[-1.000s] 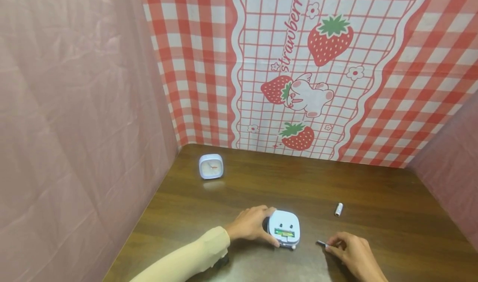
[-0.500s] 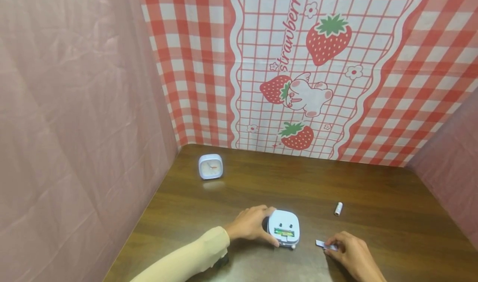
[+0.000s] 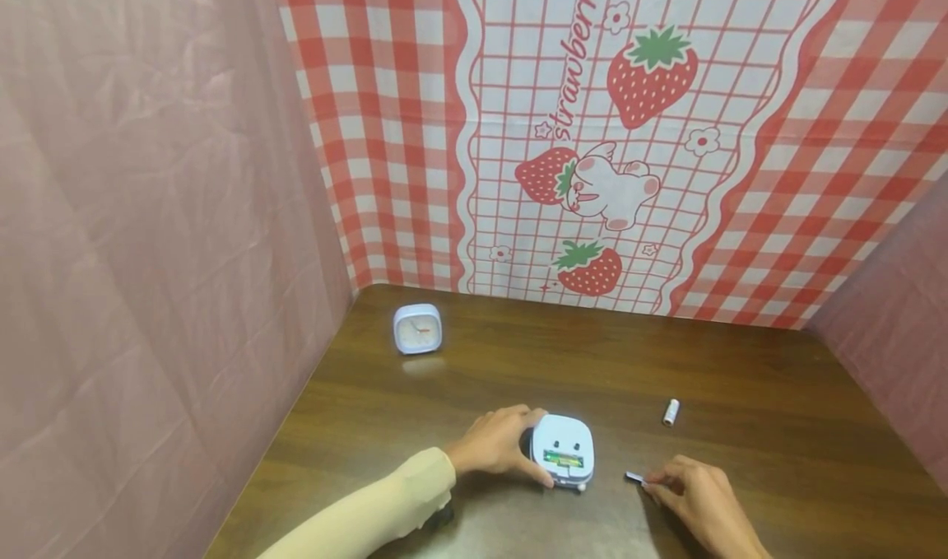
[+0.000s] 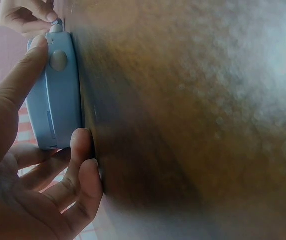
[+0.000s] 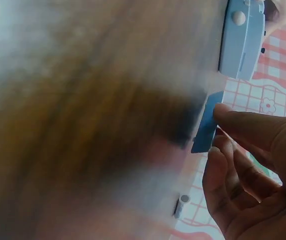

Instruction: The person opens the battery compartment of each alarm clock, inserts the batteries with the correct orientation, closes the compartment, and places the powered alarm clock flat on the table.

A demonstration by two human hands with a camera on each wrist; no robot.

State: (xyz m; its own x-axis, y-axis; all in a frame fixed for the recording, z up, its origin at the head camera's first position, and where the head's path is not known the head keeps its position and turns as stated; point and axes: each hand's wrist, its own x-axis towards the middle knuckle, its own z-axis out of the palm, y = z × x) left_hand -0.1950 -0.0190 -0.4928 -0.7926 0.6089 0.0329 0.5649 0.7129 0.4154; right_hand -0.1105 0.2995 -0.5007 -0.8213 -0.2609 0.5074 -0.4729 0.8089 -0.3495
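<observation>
A white alarm clock (image 3: 563, 431) lies on the table with its back up. Its battery compartment is uncovered, and a green battery (image 3: 564, 459) sits inside. My left hand (image 3: 498, 442) holds the clock by its left side, thumb at the near edge and fingers round the far side in the left wrist view. To the right of the clock, my right hand (image 3: 696, 493) pinches a small flat battery cover (image 5: 205, 130) between thumb and fingers, just above the table and apart from the clock. In the head view the cover appears nearly edge-on.
A loose white battery (image 3: 671, 412) lies on the wooden table (image 3: 518, 353), beyond my right hand. Farther back at the left stands a second white alarm clock (image 3: 418, 329), face forward. Pink cloth hangs at both sides, and a strawberry-print checked cloth (image 3: 592, 172) behind.
The battery cover has turned in my right hand, showing its broad pale face half a second ago and a thin dark edge now. The left hand and the held clock have stayed in place.
</observation>
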